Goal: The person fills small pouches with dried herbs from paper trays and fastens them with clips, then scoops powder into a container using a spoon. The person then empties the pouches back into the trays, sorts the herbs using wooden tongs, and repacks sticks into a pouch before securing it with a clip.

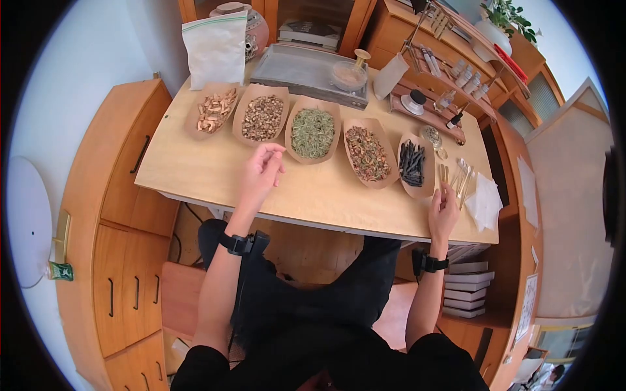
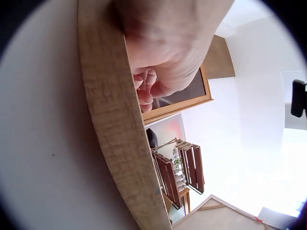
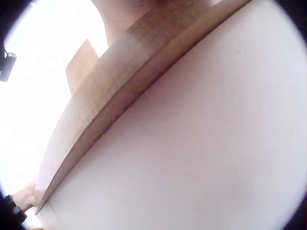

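Observation:
In the head view my left hand (image 1: 261, 173) is over the table's front part, below the tray of brown chopped pieces (image 1: 263, 118), fingers loosely bent and holding nothing. The left wrist view shows this hand (image 2: 168, 52) beyond the table edge. My right hand (image 1: 443, 212) is at the right, its fingertips at the lower end of a small gold tool (image 1: 443, 173); whether they pinch it is unclear. Other metal tools (image 1: 464, 179) lie beside it. Paper trays hold pale chips (image 1: 216, 111), green herb (image 1: 312, 133), a mixed dried herb (image 1: 369, 154) and dark sticks (image 1: 412, 163).
Behind the trays are a white pouch (image 1: 216, 49), a grey tray (image 1: 287, 68) and a glass dish (image 1: 349, 76). A wooden rack (image 1: 424, 111) with small bottles stands at the back right. A white cloth (image 1: 484, 201) lies near the right edge.

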The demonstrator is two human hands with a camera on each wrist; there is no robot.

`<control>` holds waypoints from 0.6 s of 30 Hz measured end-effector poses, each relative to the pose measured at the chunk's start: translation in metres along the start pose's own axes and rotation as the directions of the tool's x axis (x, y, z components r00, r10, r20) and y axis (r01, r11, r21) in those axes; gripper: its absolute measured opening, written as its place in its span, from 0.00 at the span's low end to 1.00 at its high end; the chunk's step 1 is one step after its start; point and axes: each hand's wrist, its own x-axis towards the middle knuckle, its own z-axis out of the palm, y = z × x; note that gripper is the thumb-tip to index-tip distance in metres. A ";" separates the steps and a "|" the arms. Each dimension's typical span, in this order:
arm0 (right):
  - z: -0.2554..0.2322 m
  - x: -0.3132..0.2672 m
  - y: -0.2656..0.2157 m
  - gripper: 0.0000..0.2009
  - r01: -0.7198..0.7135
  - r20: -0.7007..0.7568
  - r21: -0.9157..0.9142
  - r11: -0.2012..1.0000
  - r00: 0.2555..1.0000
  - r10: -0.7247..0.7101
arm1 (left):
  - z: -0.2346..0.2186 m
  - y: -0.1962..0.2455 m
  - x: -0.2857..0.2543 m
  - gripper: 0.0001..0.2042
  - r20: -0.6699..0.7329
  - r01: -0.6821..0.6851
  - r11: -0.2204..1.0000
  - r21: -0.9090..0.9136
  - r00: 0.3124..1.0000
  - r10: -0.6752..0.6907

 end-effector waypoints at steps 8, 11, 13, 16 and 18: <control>-0.002 0.002 0.000 0.10 -0.049 -0.017 -0.012 0.999 0.999 0.049 | 0.015 -0.023 0.021 0.08 0.135 -0.155 0.929 0.337 0.984 0.115; -0.002 0.000 0.002 0.10 -0.036 -0.044 -0.002 0.999 0.998 0.036 | 0.015 -0.032 0.023 0.07 0.115 -0.187 0.872 0.453 0.982 0.151; -0.004 0.003 -0.003 0.10 -0.073 -0.027 0.014 0.997 0.997 0.074 | 0.015 -0.033 0.024 0.05 0.022 -0.154 0.927 0.342 0.988 0.156; -0.003 0.003 -0.001 0.10 -0.072 -0.032 0.005 0.997 0.997 0.073 | 0.015 -0.032 0.023 0.06 0.014 -0.135 0.933 0.333 0.990 0.138; -0.003 0.005 0.000 0.10 -0.080 -0.018 0.004 0.997 0.997 0.080 | 0.014 -0.036 0.023 0.06 0.011 -0.154 0.933 0.325 0.987 0.159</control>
